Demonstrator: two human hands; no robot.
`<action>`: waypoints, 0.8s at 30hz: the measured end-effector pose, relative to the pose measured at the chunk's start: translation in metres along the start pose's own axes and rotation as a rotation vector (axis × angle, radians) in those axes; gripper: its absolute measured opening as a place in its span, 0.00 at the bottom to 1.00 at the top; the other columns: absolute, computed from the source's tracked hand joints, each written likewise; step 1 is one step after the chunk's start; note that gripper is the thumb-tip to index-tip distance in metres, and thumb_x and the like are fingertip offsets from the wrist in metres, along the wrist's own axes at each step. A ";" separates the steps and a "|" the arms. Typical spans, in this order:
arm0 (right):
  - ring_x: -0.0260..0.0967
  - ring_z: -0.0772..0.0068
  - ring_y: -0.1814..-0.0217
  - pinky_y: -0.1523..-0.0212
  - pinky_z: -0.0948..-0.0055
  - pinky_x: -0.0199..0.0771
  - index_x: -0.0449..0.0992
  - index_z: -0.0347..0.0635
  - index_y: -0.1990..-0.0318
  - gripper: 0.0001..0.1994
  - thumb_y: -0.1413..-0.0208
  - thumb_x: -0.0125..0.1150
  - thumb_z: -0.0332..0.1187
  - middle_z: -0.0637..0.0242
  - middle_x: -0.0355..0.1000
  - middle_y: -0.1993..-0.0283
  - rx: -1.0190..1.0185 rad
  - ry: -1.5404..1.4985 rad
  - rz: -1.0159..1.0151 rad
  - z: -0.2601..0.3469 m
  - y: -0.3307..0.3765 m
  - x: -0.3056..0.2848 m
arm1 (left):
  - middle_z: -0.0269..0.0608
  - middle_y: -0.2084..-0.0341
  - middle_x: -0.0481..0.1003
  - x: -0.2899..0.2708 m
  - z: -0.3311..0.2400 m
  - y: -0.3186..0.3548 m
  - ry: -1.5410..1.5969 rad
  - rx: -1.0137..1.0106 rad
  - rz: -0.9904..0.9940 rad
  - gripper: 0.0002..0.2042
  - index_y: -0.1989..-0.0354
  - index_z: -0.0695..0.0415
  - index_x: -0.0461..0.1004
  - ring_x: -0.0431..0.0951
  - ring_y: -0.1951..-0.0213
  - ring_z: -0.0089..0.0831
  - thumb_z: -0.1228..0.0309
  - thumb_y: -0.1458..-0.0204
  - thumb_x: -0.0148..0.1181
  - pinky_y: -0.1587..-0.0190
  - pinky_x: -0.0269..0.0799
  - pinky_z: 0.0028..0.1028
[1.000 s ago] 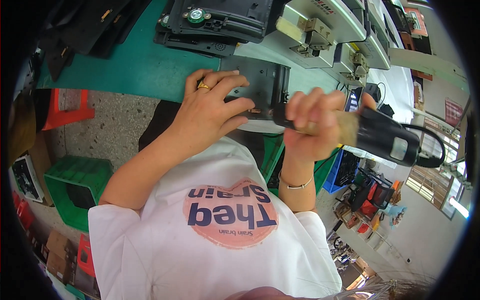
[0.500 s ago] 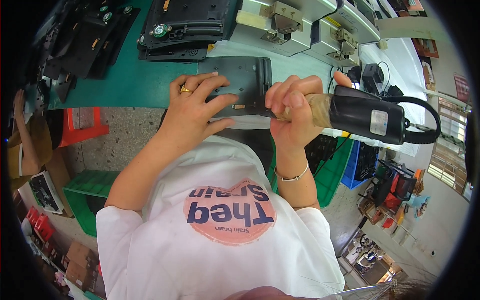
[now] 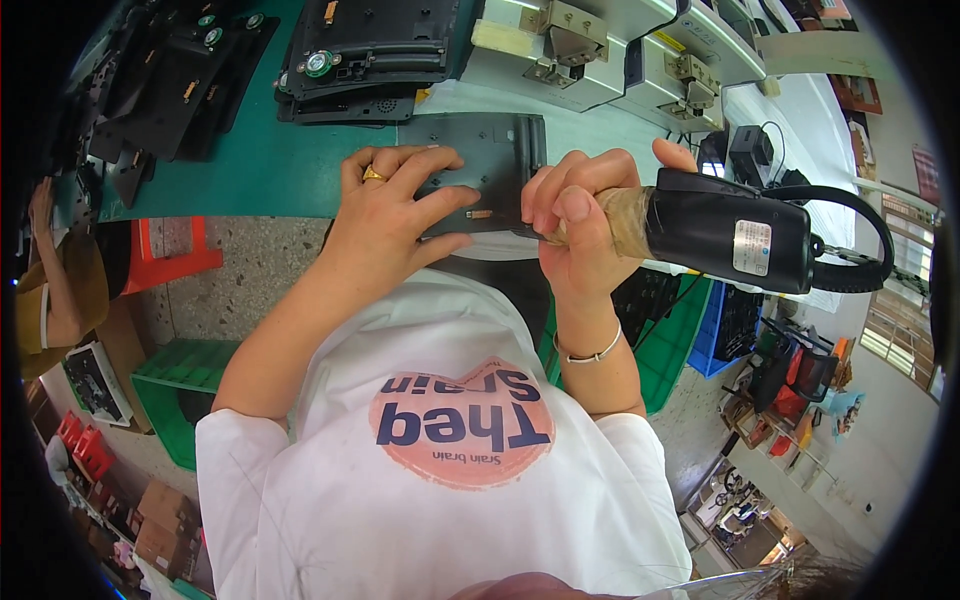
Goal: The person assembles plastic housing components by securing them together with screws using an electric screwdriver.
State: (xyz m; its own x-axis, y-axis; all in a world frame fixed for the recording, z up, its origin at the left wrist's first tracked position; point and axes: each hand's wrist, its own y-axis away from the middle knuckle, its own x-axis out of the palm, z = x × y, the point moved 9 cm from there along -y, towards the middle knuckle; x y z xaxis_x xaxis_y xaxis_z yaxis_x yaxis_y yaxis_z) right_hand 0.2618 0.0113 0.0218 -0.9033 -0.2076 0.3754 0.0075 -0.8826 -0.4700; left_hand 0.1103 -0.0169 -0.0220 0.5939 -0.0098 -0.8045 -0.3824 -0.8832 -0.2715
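A black plastic panel (image 3: pixel 478 150) lies at the table's front edge, with a small copper-coloured part (image 3: pixel 480 214) on it. Across its left side rests my left hand (image 3: pixel 385 205), fingers spread and a ring on one of them. My right hand (image 3: pixel 585 210) is wrapped round the tape-covered front of a black electric screwdriver (image 3: pixel 735 230), held nearly level over the panel's right side. From the tool's rear end run a thick black cable loop and a coil. My fingers hide the screwdriver's tip, so I cannot tell whether it touches the panel.
Stacked black panels (image 3: pixel 370 60) with round green-rimmed parts stand behind; more panels (image 3: pixel 180 90) lie at the left. Pale metal machines (image 3: pixel 590 60) line the back right. Green crates (image 3: pixel 165 400) and a blue crate (image 3: pixel 722 335) sit below. Another person's arm (image 3: pixel 55 270) shows far left.
My right hand and the screwdriver's front have shifted slightly left over the panel. My left hand stays nearly in place on it.
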 end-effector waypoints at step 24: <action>0.63 0.73 0.78 0.74 0.70 0.73 0.47 0.50 0.36 0.34 0.44 0.60 0.21 0.65 0.65 0.72 0.030 0.041 0.044 -0.002 -0.004 0.007 | 0.30 0.47 0.71 0.002 0.006 0.002 0.039 -0.020 0.024 0.19 0.59 0.44 0.79 0.68 0.45 0.34 0.62 0.65 0.74 0.43 0.53 0.43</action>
State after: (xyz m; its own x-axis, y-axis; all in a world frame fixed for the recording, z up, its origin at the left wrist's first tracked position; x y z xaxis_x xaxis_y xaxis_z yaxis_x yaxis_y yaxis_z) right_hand 0.2547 0.0140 0.0241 -0.9187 -0.2297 0.3212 0.0600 -0.8853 -0.4612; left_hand 0.1063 -0.0159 -0.0279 0.6116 -0.0492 -0.7896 -0.3831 -0.8917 -0.2412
